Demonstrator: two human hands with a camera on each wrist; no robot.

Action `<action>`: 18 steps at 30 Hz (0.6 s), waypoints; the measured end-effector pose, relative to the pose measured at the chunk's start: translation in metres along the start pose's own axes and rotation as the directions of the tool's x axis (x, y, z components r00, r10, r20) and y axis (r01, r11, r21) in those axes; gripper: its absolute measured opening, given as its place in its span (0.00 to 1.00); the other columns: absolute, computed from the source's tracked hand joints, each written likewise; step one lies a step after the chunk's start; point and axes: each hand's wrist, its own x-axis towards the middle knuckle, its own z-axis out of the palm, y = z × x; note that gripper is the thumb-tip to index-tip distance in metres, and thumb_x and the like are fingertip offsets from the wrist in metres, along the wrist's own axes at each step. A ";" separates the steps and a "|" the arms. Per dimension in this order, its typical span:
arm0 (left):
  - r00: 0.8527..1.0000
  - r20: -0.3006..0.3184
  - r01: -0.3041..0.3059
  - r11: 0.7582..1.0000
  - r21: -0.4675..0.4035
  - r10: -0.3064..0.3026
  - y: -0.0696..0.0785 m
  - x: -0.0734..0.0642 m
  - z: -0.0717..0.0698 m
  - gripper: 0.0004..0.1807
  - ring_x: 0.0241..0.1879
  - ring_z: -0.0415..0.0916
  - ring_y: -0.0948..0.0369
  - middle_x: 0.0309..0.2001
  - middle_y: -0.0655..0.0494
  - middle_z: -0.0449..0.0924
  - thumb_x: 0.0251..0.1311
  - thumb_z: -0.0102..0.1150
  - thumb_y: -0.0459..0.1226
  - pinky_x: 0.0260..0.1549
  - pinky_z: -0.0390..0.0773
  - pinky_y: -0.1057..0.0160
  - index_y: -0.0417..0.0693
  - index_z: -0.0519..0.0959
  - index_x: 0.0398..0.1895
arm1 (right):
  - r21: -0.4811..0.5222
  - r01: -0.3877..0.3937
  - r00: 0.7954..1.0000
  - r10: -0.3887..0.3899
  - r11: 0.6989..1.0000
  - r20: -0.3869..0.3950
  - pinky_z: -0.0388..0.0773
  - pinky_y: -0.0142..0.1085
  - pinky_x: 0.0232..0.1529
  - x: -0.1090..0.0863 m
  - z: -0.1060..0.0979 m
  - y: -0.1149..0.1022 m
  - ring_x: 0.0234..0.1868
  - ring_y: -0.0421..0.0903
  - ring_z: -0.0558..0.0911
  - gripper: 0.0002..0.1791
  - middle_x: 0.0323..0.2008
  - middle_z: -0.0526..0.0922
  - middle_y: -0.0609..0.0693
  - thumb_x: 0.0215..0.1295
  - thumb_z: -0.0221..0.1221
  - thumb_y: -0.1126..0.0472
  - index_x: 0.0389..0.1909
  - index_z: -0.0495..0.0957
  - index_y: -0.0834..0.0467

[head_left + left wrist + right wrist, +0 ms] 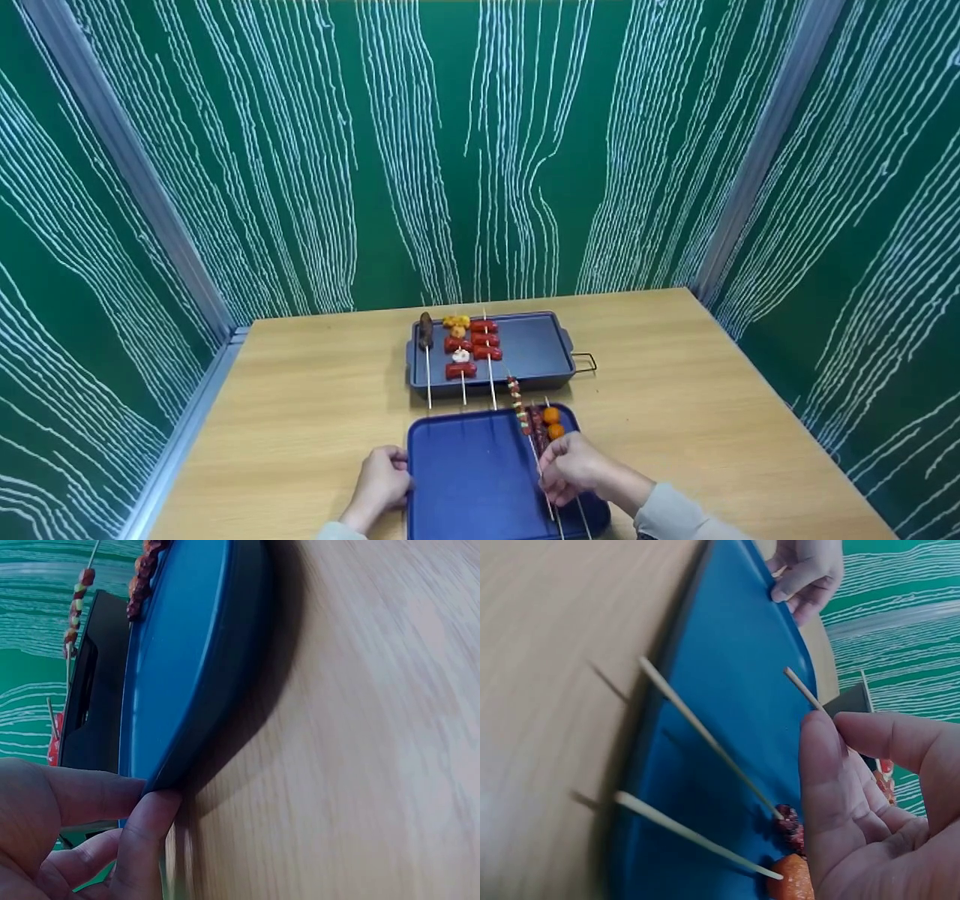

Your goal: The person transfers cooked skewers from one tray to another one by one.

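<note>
My left hand point(382, 484) pinches the left rim of a blue tray point(472, 472), the thumb and a finger at its edge in the left wrist view. Over the tray's right side, my right hand point(574, 469) pinches the wooden stick of a skewer point(518, 405) threaded with small red, green and pale pieces. That skewer is held above the tray, its tip pointing toward the grey grill pan point(532, 352). Beside it on the tray lie a dark meat skewer point(790, 828) and a skewer with orange balls point(793, 877), their sticks reaching past the near rim.
On the grill pan lie a dark brown skewer point(426, 330), a mixed skewer point(460, 356) with red, white and yellow pieces, and a red sausage skewer point(486, 340). A wire handle point(586, 362) juts from the pan's right. Green patterned walls point(495, 165) enclose the wooden table point(300, 405).
</note>
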 end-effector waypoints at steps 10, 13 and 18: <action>1.000 0.009 0.021 0.999 -0.034 -0.021 -0.001 0.000 0.001 0.24 0.38 0.79 0.55 0.37 0.47 0.79 0.42 0.56 0.17 0.21 0.89 0.62 0.30 0.84 0.47 | -0.062 -0.051 0.999 0.051 0.997 0.006 0.84 0.30 0.18 -0.004 0.011 0.010 0.17 0.41 0.83 0.09 0.18 0.84 0.52 0.52 0.65 0.76 0.26 0.80 0.60; 1.000 0.007 0.016 0.999 -0.032 -0.016 0.000 -0.001 0.001 0.24 0.39 0.79 0.54 0.37 0.47 0.79 0.40 0.58 0.17 0.22 0.89 0.62 0.29 0.84 0.47 | -0.080 -0.070 0.998 0.070 0.994 -0.003 0.85 0.31 0.18 -0.006 0.013 0.011 0.17 0.42 0.83 0.09 0.18 0.85 0.52 0.52 0.65 0.77 0.25 0.80 0.60; 1.000 0.000 0.016 0.999 -0.030 -0.016 0.001 -0.002 0.000 0.24 0.38 0.78 0.55 0.36 0.48 0.78 0.40 0.57 0.16 0.22 0.89 0.62 0.30 0.85 0.45 | -0.101 -0.095 0.995 0.094 0.990 -0.018 0.85 0.31 0.18 -0.008 0.017 0.009 0.16 0.41 0.82 0.09 0.17 0.84 0.52 0.52 0.66 0.77 0.25 0.81 0.61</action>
